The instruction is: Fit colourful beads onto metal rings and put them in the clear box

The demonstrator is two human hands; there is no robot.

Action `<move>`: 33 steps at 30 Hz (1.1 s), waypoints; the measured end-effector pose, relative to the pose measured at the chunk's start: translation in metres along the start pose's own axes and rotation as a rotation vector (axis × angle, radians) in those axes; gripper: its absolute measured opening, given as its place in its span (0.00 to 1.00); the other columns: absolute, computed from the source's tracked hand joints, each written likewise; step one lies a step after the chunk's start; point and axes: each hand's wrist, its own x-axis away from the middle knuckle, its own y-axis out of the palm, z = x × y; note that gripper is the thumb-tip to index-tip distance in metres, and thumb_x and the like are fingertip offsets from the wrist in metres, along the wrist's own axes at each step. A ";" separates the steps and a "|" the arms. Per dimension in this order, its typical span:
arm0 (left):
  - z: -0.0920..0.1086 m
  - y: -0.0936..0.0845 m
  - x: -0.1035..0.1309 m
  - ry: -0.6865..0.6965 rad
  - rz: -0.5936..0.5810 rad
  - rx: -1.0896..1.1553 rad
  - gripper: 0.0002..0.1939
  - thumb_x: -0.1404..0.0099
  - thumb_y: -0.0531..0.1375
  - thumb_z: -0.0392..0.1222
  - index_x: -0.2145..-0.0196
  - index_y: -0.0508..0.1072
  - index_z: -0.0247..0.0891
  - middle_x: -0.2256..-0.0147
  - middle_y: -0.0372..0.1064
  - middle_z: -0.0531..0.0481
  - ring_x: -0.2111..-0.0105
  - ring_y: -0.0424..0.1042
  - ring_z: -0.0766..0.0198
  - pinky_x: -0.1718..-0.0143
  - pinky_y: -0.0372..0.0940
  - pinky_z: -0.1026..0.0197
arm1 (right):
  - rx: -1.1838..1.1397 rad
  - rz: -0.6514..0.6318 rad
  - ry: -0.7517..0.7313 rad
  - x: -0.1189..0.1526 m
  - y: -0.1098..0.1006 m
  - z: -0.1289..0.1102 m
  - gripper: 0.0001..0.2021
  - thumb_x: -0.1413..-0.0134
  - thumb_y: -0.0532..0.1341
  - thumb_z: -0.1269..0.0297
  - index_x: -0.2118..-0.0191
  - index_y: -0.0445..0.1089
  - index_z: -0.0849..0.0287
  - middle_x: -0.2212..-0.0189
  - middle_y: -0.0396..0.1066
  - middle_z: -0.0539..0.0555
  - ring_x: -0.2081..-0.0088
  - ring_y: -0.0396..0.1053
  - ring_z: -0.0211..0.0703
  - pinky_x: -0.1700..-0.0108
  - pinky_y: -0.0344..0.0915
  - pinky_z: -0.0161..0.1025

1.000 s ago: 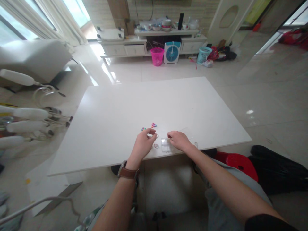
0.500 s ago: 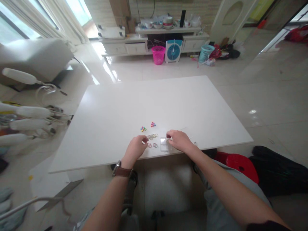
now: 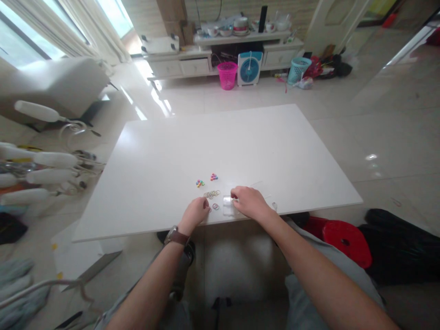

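Note:
My left hand (image 3: 195, 212) is closed, its fingertips down on the white table at a small reddish ring that they mostly cover. Just right of those fingertips lies another reddish ring (image 3: 215, 206). Pale yellowish rings (image 3: 212, 194) form a small cluster behind it. A small clear plastic box (image 3: 227, 209) sits to the right, near the table's front edge. Over its right side is my right hand (image 3: 250, 200), thumb and fingers curled together; what they hold is hidden. Two little groups of colourful beads, one on the left (image 3: 200, 183) and one on the right (image 3: 214, 177), lie farther back.
The white table (image 3: 206, 146) spreads out ahead. A small clear piece (image 3: 274, 206) lies by my right wrist. A red stool (image 3: 347, 243) stands at the right below the table edge. Beyond are a pink basket (image 3: 227, 75) and a blue-and-white fan (image 3: 250, 68).
The view has shifted slightly. My left hand has come lower onto the left reddish ring, now mostly covered by its fingertips. My right hand stays at the clear box.

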 end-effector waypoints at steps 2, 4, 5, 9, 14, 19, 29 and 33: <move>0.002 0.002 0.000 0.002 -0.011 -0.017 0.03 0.40 0.59 0.37 0.70 0.72 0.37 0.67 0.74 0.43 0.66 0.71 0.58 0.65 0.61 0.59 | -0.012 0.005 -0.004 0.002 -0.001 0.000 0.09 0.43 0.57 0.69 0.59 0.73 0.55 0.59 0.76 0.55 0.60 0.72 0.46 0.62 0.59 0.38; 0.004 0.004 0.001 0.007 -0.018 -0.034 0.04 0.39 0.58 0.36 0.71 0.72 0.37 0.67 0.74 0.42 0.65 0.71 0.57 0.64 0.61 0.59 | -0.016 0.006 -0.006 0.004 -0.003 0.001 0.09 0.43 0.57 0.69 0.60 0.73 0.55 0.59 0.76 0.56 0.60 0.72 0.47 0.62 0.59 0.38; 0.005 0.005 0.001 0.010 -0.020 -0.041 0.05 0.38 0.57 0.36 0.71 0.71 0.36 0.66 0.74 0.41 0.64 0.71 0.56 0.63 0.61 0.58 | -0.014 0.004 -0.004 0.004 -0.003 0.001 0.09 0.43 0.57 0.69 0.60 0.73 0.55 0.59 0.76 0.56 0.60 0.72 0.47 0.62 0.59 0.38; 0.011 0.004 0.006 0.020 -0.028 -0.049 0.05 0.37 0.56 0.37 0.70 0.71 0.36 0.65 0.73 0.40 0.63 0.71 0.56 0.62 0.61 0.58 | -0.010 -0.004 0.007 0.007 -0.007 0.003 0.08 0.42 0.57 0.68 0.60 0.73 0.55 0.60 0.76 0.56 0.60 0.72 0.47 0.62 0.59 0.38; 0.023 -0.020 0.011 0.113 -0.031 0.269 0.09 0.36 0.56 0.44 0.70 0.70 0.37 0.71 0.73 0.47 0.70 0.71 0.60 0.67 0.62 0.60 | -0.086 0.015 0.011 0.007 -0.008 0.001 0.07 0.43 0.58 0.67 0.63 0.75 0.56 0.62 0.77 0.55 0.61 0.72 0.46 0.63 0.58 0.37; 0.049 -0.043 0.018 0.199 0.028 0.726 0.10 0.39 0.61 0.47 0.68 0.72 0.37 0.72 0.74 0.50 0.71 0.72 0.63 0.67 0.65 0.62 | -0.380 0.082 -0.031 0.003 -0.004 -0.004 0.11 0.39 0.56 0.64 0.66 0.76 0.58 0.68 0.77 0.54 0.66 0.70 0.41 0.64 0.58 0.35; 0.066 -0.055 0.029 0.193 0.113 0.885 0.08 0.39 0.64 0.44 0.67 0.74 0.35 0.72 0.76 0.48 0.70 0.76 0.61 0.66 0.70 0.61 | -0.797 0.062 -0.020 -0.004 -0.003 -0.011 0.12 0.42 0.60 0.59 0.69 0.78 0.61 0.72 0.77 0.53 0.69 0.70 0.39 0.65 0.60 0.34; 0.068 -0.058 0.031 0.207 0.144 0.880 0.07 0.39 0.64 0.43 0.67 0.75 0.36 0.72 0.77 0.48 0.70 0.76 0.62 0.67 0.70 0.62 | -0.892 0.052 -0.035 -0.004 -0.001 -0.012 0.11 0.45 0.63 0.58 0.67 0.79 0.61 0.71 0.78 0.53 0.69 0.70 0.39 0.66 0.60 0.34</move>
